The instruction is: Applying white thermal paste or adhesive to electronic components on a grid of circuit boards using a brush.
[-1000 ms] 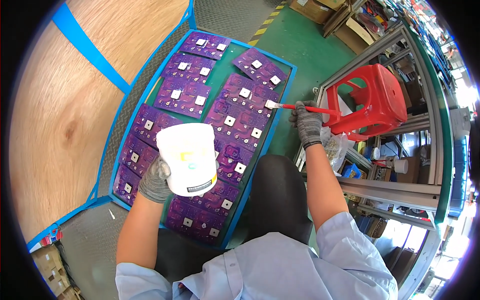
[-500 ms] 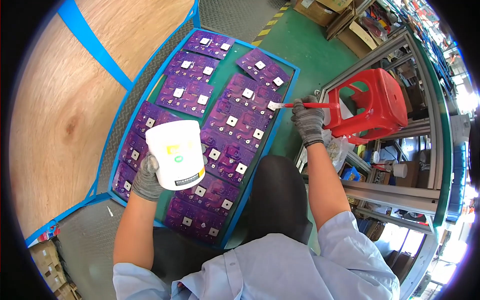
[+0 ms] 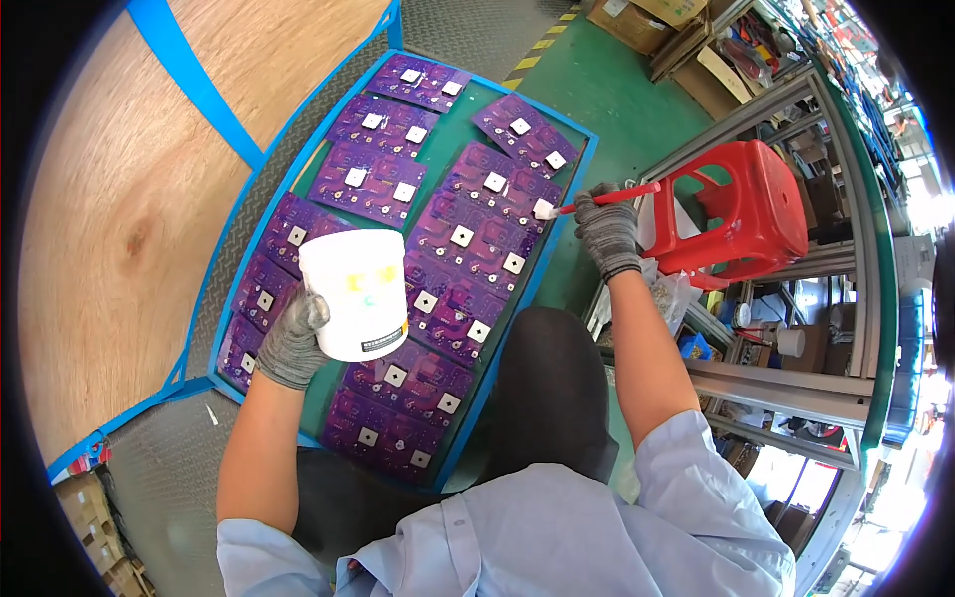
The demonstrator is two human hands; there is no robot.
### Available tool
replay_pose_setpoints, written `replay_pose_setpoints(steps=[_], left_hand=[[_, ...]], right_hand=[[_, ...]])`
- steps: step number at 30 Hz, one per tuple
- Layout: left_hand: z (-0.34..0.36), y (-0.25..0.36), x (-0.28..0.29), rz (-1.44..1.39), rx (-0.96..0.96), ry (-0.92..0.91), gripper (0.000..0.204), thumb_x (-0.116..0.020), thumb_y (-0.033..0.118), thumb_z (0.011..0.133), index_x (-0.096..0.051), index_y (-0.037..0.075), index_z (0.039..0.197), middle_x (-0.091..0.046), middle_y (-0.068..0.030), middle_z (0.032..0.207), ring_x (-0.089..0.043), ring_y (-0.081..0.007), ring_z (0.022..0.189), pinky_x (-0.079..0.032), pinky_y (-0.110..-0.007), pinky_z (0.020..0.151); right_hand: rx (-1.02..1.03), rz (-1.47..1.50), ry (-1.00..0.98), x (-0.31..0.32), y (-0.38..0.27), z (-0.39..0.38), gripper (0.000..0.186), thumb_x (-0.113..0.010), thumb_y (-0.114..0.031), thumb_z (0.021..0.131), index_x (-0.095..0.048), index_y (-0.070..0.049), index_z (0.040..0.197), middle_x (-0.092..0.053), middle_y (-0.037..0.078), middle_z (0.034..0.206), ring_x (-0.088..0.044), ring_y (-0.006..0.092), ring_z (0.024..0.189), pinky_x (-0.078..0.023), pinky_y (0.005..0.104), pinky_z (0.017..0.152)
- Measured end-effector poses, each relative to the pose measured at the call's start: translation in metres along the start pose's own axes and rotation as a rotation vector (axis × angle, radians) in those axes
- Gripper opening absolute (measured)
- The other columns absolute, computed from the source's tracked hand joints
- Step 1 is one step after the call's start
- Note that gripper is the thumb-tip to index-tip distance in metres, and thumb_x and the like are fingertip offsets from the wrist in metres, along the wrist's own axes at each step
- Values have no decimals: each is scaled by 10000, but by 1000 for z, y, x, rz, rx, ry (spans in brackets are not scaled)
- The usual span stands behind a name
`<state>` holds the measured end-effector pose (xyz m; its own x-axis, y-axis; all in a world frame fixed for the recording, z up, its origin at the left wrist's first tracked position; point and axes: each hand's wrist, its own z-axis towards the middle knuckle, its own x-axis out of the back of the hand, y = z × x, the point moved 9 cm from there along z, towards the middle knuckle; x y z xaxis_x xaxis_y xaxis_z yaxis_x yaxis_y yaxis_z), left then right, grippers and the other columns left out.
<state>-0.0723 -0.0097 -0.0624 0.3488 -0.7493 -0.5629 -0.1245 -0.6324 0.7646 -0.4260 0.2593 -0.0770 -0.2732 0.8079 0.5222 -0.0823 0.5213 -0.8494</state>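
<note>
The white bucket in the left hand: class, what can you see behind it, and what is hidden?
Past the edges of the white bucket, purple circuit boards and a green surface show. Whatever lies directly behind it is covered.

A white bucket [image 3: 354, 298] tilts slightly above purple circuit boards [image 3: 470, 257] bearing white squares, laid flat in two rough columns. A slanting red-handled brush [image 3: 637, 193] has its pale tip at one right-column board's outer square.
</note>
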Motion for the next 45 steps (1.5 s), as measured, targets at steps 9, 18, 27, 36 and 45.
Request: replay_pose_setpoints(steps=[9,18,27,36,45], left_hand=[[16,-18,24,9,1,-79,1007,-933,486,694,-495,-15,1449,-650,-124,1344,-642,-260,1203,-569,-414,989],[19,-14,5,32,-6,-75,1077,-956,512,641,-484,-2,1462,-652,-129,1345,-639,-260,1223,-563,-425,1005],[20,-28,38,152,17,-73,1082,-941,540,656,-471,-6,1463,-645,-125,1344,-645,-246,1196,-566,-408,993],[19,-25,32,184,47,-46,1106,-936,579,641,-474,0,1463,-651,-120,1326,-647,-232,1183,-568,-401,978],[14,-16,19,231,53,27,1147,-924,625,614,-480,-8,1460,-653,-115,1326,-643,-229,1194,-563,-392,986]], right_hand=[[87,-332,37,8,5,14,213,-712,-251,916,-662,-54,978,-712,161,796,-693,254,641,-557,413,657],[35,-285,63,13,-1,15,224,-726,-203,922,-631,-8,978,-678,117,771,-640,193,590,-542,358,533],[117,-123,79,1,9,8,195,-712,-214,929,-638,-33,925,-673,100,755,-637,181,588,-521,338,525],[53,64,67,-1,-3,8,171,-719,-194,924,-623,-53,914,-658,82,733,-612,169,558,-505,334,513],[175,-387,92,7,-21,-3,208,-720,-233,915,-637,-43,932,-681,128,765,-668,258,682,-538,398,651]])
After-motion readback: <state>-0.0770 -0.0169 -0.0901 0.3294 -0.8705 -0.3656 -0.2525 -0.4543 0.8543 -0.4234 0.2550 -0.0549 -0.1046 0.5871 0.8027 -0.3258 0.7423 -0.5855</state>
